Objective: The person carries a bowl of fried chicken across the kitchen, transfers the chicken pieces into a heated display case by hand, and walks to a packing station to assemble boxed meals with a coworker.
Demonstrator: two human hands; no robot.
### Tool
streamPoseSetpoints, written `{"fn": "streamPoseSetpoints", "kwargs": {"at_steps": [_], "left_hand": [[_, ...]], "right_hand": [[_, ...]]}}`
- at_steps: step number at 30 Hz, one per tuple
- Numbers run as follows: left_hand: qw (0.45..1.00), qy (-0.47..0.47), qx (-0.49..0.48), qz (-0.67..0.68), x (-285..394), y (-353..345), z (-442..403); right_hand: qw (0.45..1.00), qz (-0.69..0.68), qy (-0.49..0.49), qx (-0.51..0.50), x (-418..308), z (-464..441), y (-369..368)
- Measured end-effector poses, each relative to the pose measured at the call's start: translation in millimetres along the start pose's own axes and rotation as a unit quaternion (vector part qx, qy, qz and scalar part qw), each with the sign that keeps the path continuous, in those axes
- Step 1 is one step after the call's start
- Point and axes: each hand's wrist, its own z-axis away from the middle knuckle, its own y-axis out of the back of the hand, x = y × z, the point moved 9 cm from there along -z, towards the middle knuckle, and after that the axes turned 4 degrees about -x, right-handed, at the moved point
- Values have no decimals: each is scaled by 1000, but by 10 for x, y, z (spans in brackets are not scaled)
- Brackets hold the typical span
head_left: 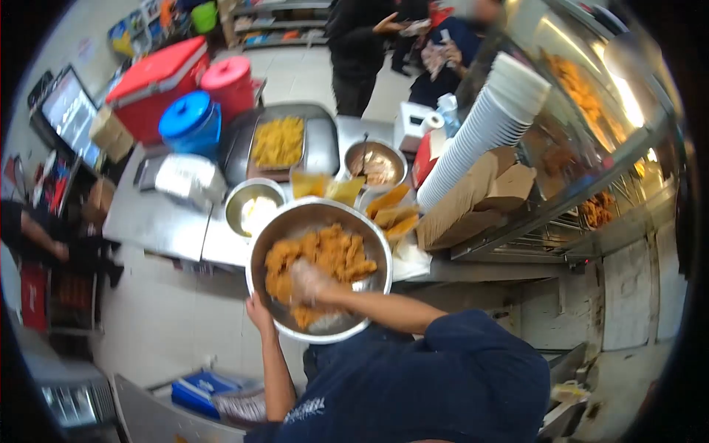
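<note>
A large metal bowl (380, 258) holds orange-brown breaded pieces (336, 251). Its rim is gripped at the lower left by my left hand (258, 311), with the forearm coming up from below. My right hand (309, 282), in a clear glove, is down among the pieces inside the bowl; its fingers are blurred and partly hidden by the food. Just beyond the bowl are a smaller metal bowl (236, 210) with pale contents and yellow and orange paper pouches (346, 190).
A steel table (173, 229) carries a tray of yellow food (278, 142), a blue bucket (190, 122), a red cooler (159, 74), stacked paper cups (480, 125) and cardboard boxes (473, 199). A glass food cabinet (561, 148) stands right. Several people are nearby, one standing (358, 44) beyond the table.
</note>
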Motion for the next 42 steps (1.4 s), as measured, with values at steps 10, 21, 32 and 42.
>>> {"fn": "streamPoseSetpoints", "kwargs": {"at_steps": [10,21,32,42], "left_hand": [[997,24,-27,70,-4,-53,52],[998,39,-48,34,66,-105,-7],[999,32,-22,-7,-87,18,-158],[998,41,-28,-31,18,21,-75]], "right_hand": [[879,-337,-330,68,864,519,32],[653,-554,-154,493,656,3580,2514],[496,-282,-326,754,495,6890,3906],[764,-285,-334,473,2151,6078,4739]]}}
